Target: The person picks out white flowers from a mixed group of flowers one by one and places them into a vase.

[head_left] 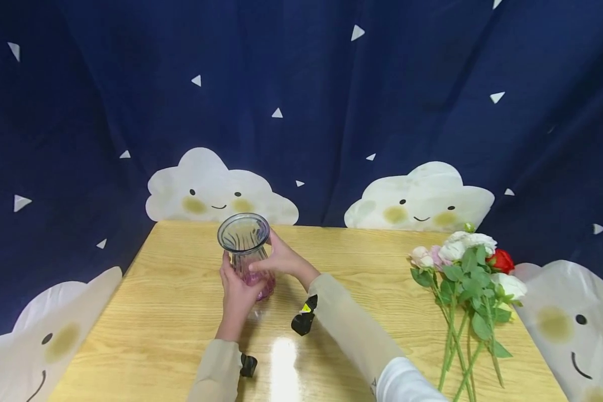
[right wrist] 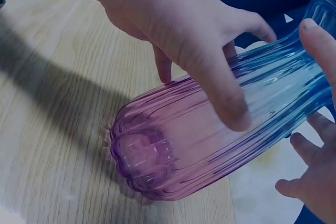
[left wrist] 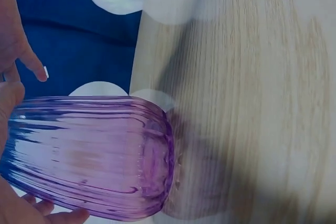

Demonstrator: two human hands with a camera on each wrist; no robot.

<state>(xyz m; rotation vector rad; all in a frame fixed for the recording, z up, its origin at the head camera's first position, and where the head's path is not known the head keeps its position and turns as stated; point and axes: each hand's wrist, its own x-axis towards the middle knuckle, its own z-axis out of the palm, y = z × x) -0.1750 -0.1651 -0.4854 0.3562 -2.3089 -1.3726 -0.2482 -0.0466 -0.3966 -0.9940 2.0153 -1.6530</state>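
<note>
A ribbed glass vase (head_left: 249, 254), blue at its flared rim and pink-purple at its base, stands on the left half of the wooden table. My left hand (head_left: 239, 296) holds its near left side, thumb across the front and fingers behind. From the right, my right hand (head_left: 283, 257) grips the body, its thumb lying over the glass. In the right wrist view the thumb of the right hand (right wrist: 194, 45) presses along the ribs of the vase (right wrist: 178, 140). The purple base of the vase (left wrist: 105, 156) is right at the tabletop in the left wrist view.
Artificial flowers (head_left: 469, 273) in white, pink and red, with green leaves and long stems, lie on the right side of the table (head_left: 362, 262). Behind the table hangs a dark blue curtain (head_left: 321, 84) printed with clouds and small white triangles.
</note>
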